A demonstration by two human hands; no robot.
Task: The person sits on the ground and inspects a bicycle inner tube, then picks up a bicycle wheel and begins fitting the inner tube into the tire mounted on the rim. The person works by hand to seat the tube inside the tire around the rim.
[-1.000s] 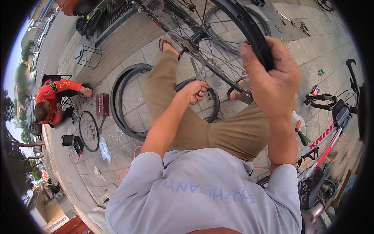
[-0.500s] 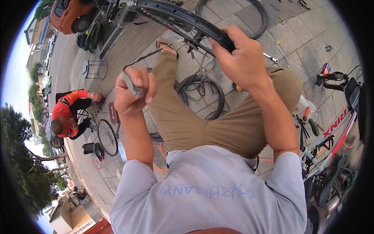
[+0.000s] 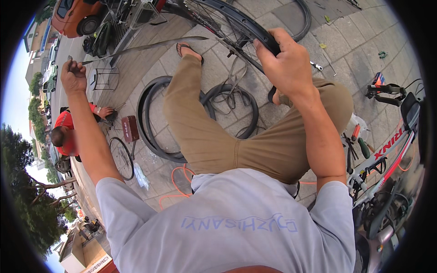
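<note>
Head view: we have the left hand (image 3: 74, 76) raised far out to the left, fingers curled closed on one end of a flat grey strip (image 3: 154, 44). Strip runs nearly straight across toward the wheel (image 3: 252, 28); we can't tell whether its far end touches it. Right hand (image 3: 287, 63) is gripping the wheel's black rim, thumb on the near side, fingers over the far side. Wheel sits top center, tilted, spokes visible.

Below it, between brown trouser legs (image 3: 200, 123), we log a black tube (image 3: 248, 113) coiled on the paving, with a loose strap (image 3: 232, 88) tangled over it. Two black tires (image 3: 148, 132) lie overlapping just left of the left leg. Orange hose (image 3: 175, 182) bends nearby.

Right side: wrench (image 3: 316, 66) on the ground, red-handled tool (image 3: 355, 132) near a green-handled one (image 3: 363, 148), then a white bike frame (image 3: 391, 150). Left side: dark red case (image 3: 130, 128), thin wheel (image 3: 122, 157), co-worker in red (image 3: 63, 120), stool (image 3: 105, 78), orange car (image 3: 75, 18) farther out.
</note>
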